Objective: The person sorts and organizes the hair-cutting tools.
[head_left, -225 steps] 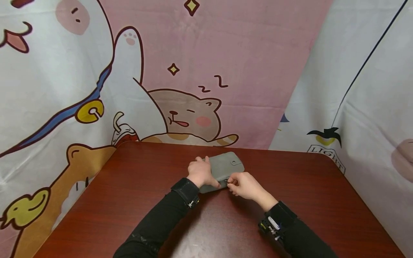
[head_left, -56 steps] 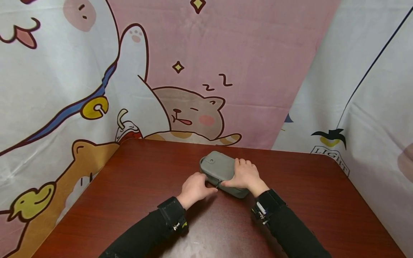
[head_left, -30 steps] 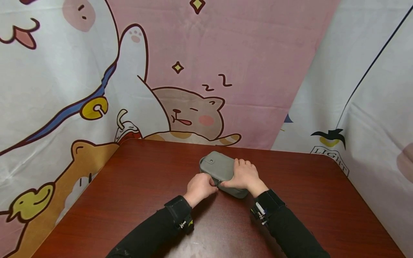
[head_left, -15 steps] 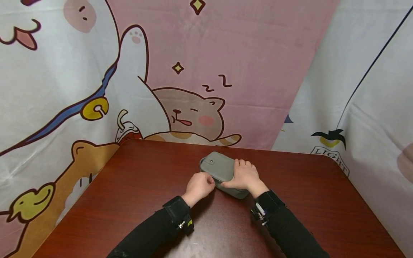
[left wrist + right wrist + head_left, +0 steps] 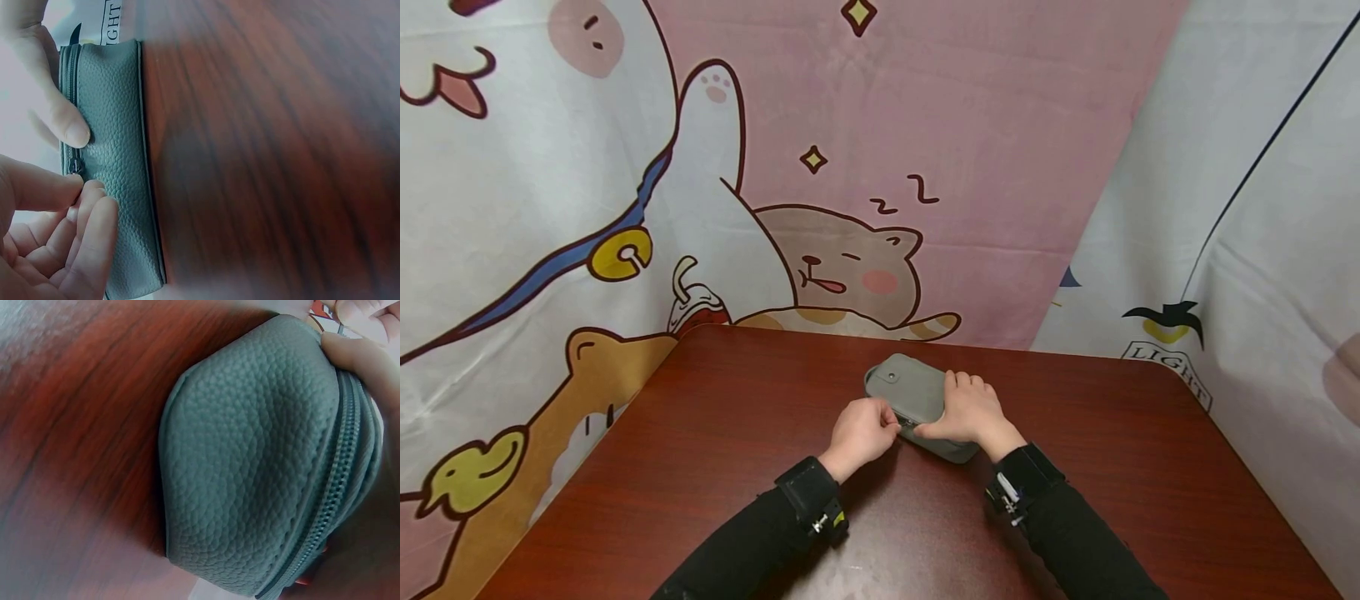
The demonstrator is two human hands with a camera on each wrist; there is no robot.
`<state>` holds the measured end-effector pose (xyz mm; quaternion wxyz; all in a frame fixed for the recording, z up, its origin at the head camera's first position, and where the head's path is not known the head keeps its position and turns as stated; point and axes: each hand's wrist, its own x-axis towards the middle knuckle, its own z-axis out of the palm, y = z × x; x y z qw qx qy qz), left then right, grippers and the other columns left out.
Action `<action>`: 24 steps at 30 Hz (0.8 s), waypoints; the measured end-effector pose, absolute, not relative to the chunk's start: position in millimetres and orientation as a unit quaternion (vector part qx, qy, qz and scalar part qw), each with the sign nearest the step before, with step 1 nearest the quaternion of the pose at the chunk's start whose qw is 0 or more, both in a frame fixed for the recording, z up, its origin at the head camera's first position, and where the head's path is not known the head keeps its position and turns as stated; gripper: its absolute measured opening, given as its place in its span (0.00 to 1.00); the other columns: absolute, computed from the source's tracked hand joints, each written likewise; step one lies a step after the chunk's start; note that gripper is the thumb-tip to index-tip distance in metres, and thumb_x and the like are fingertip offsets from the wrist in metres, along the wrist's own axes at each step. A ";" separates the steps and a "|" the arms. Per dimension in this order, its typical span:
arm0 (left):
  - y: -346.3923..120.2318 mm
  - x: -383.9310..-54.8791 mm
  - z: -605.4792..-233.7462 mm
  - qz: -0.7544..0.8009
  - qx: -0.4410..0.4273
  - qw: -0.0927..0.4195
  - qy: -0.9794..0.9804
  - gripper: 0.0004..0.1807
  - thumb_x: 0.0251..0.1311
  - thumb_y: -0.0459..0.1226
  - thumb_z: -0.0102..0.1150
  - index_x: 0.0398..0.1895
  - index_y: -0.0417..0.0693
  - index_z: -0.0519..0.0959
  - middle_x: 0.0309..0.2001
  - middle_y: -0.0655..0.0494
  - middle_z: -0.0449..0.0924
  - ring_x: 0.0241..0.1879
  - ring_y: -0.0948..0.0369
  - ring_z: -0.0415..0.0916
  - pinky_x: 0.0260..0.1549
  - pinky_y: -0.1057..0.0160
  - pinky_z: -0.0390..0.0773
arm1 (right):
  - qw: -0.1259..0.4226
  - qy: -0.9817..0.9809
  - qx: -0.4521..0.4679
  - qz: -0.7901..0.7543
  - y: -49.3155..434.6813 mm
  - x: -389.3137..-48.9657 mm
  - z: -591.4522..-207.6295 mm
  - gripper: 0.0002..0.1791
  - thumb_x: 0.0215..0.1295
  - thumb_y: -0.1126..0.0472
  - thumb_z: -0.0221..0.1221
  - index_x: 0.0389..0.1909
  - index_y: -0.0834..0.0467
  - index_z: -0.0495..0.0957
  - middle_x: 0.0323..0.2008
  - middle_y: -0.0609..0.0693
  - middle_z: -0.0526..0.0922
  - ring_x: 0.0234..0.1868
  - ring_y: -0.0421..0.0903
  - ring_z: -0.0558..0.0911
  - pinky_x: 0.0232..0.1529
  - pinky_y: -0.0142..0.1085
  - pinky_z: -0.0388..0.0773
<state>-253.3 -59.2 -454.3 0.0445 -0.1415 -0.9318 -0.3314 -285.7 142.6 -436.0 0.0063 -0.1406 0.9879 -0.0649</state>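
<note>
A grey pebbled-leather zip pouch lies slantwise on the table, its snap-button flap on top. My right hand grips the pouch's right part, fingers over the top and thumb on the zipped side. My left hand is at the front side, thumb and forefinger pinching the zipper pull. In the left wrist view, the dark zipper slider sits just beyond those fingertips and just short of the right thumb. Meshed zipper teeth run round the pouch's end in the right wrist view.
The reddish-brown wooden table extends to both sides of the pouch. Behind it hangs a cloth backdrop with cartoon animals. Dark sleeves with wrist-worn cameras cover both forearms.
Since the oldest frame, the pouch has turned and the hands have swapped roles: the left now pinches the pull, the right holds the pouch. Lately the left fingers closed and edged left along the zipper.
</note>
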 end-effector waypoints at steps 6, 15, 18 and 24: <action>-61.6 -253.6 -453.2 -0.326 -0.146 0.050 -0.933 0.10 0.58 0.37 0.68 0.20 0.56 0.79 0.19 0.67 0.72 0.19 0.66 0.68 0.18 0.65 0.69 | -0.006 0.985 -0.152 -0.082 143.8 -283.4 -436.0 0.64 0.42 0.27 0.68 0.68 0.73 0.61 0.61 0.69 0.69 0.59 0.66 0.69 0.59 0.58 0.66; -63.1 -252.7 -452.6 -0.323 -0.153 0.060 -0.932 0.10 0.57 0.37 0.68 0.21 0.56 0.79 0.21 0.68 0.74 0.20 0.67 0.69 0.19 0.65 0.69 | -0.016 0.984 -0.159 -0.083 146.2 -283.3 -436.8 0.64 0.42 0.28 0.68 0.67 0.72 0.62 0.60 0.69 0.70 0.59 0.66 0.70 0.58 0.59 0.67; -63.6 -252.7 -452.8 -0.323 -0.152 0.059 -0.932 0.10 0.57 0.37 0.68 0.21 0.56 0.79 0.21 0.68 0.74 0.20 0.67 0.69 0.19 0.65 0.69 | -0.019 0.983 -0.162 -0.085 146.2 -283.2 -437.1 0.63 0.42 0.28 0.69 0.67 0.72 0.62 0.60 0.69 0.70 0.59 0.66 0.70 0.58 0.59 0.67; -65.1 -252.6 -452.8 -0.321 -0.148 0.058 -0.934 0.10 0.57 0.37 0.69 0.21 0.57 0.79 0.21 0.68 0.73 0.20 0.66 0.68 0.19 0.65 0.68 | -0.022 0.982 -0.164 -0.086 145.9 -282.8 -438.1 0.63 0.42 0.28 0.68 0.67 0.72 0.63 0.60 0.69 0.70 0.59 0.66 0.70 0.58 0.59 0.67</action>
